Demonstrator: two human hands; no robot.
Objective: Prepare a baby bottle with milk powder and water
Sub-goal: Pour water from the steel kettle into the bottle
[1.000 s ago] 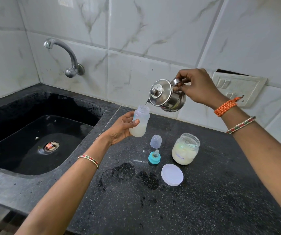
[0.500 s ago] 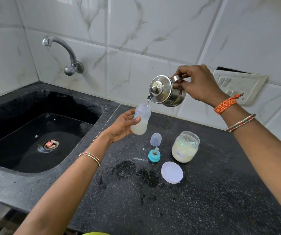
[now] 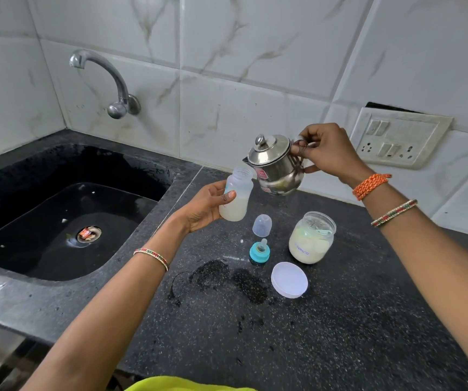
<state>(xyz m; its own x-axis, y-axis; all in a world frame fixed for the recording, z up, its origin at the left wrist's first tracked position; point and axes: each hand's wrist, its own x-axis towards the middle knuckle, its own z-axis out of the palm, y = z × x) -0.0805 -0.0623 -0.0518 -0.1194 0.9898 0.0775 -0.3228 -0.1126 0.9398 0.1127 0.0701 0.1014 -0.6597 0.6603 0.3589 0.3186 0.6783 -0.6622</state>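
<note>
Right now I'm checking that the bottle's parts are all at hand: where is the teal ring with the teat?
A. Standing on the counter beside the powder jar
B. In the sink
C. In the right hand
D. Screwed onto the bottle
A: the teal ring with the teat stands on the black counter, just left of the open powder jar, while the bottle in the left hand is open-topped.
</note>
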